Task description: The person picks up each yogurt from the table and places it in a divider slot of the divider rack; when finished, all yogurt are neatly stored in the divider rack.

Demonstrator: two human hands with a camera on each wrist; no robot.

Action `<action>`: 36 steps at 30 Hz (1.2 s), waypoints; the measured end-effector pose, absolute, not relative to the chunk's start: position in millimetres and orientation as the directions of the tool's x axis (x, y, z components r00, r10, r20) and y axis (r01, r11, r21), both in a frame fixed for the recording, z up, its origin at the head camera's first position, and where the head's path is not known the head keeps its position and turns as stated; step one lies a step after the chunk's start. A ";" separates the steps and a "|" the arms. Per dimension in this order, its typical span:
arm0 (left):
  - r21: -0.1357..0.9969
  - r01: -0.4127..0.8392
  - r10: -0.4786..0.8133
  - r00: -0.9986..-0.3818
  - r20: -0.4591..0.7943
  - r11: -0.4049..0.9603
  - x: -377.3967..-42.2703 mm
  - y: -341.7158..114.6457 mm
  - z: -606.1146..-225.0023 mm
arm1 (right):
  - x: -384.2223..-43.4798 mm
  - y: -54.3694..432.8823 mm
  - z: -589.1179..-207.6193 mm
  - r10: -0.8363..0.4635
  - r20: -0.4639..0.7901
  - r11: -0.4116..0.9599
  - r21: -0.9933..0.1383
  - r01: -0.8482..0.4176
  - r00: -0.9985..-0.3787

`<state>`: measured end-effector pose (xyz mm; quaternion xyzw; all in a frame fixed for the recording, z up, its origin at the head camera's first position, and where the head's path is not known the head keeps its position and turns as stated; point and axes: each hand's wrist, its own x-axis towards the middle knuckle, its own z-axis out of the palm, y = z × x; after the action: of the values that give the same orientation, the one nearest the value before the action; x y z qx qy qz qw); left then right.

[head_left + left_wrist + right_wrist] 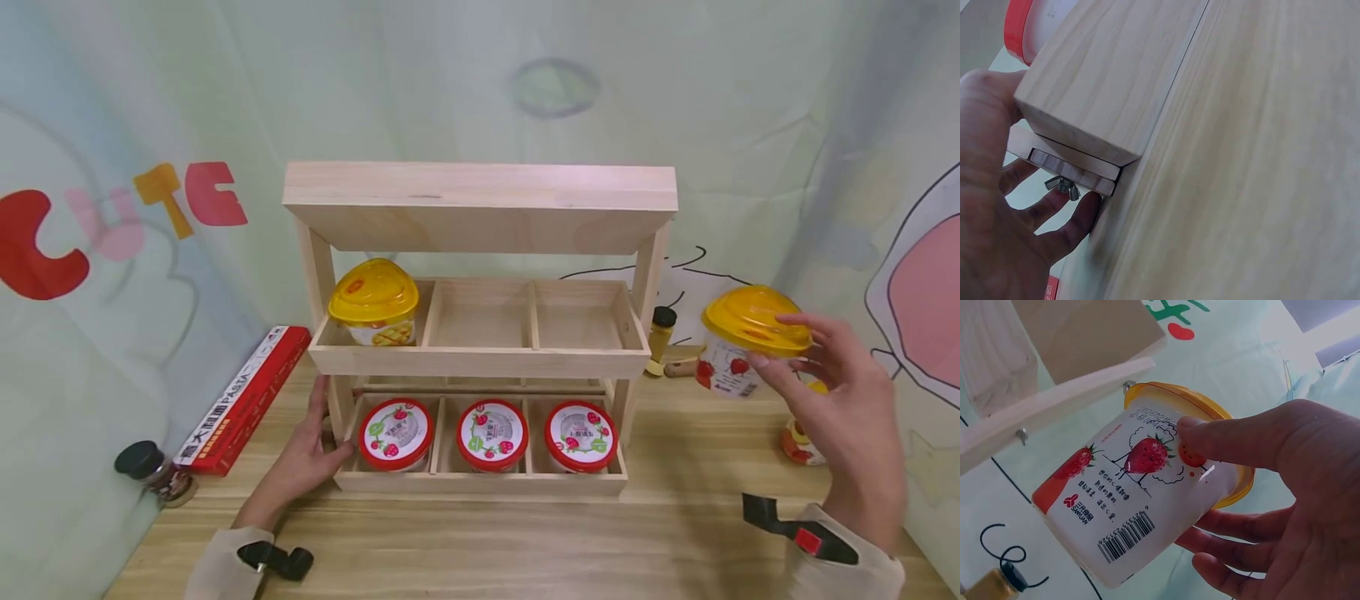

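Observation:
Above the table on the right, my right hand (855,400) holds a yogurt cup (731,367) with a yellow domed lid and strawberry print. In the right wrist view its thumb presses the cup's side, with the fingers behind. My left hand (303,454) grips the lower left side of a two-tier wooden rack (480,363); the left wrist view shows its fingers curled near a wing nut (1064,185). A similar yellow-lidded cup (375,304) stands in the upper tier's left compartment. Three red-rimmed cups (396,433) fill the lower tier's compartments, one in each.
A red pasta box (243,400) and a dark-capped jar (157,473) lie left of the rack. To its right stand a black-capped bottle (660,337) and, partly behind my right hand, a small yellow-topped container (798,442). A printed curtain (465,83) hangs behind.

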<state>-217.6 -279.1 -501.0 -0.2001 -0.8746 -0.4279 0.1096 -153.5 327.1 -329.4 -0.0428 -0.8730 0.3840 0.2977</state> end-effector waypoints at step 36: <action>0.734 0.482 0.269 -0.876 0.401 0.479 -217.2 -279.9 -502.4 | -165.9 251.1 -266.1 0.042 0.718 0.571 -0.589 -0.573 -0.695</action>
<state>-217.2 -279.9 -502.4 -0.2205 -0.8520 -0.4605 0.1159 -165.9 251.1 -266.1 0.1634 -0.8121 0.4337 0.3545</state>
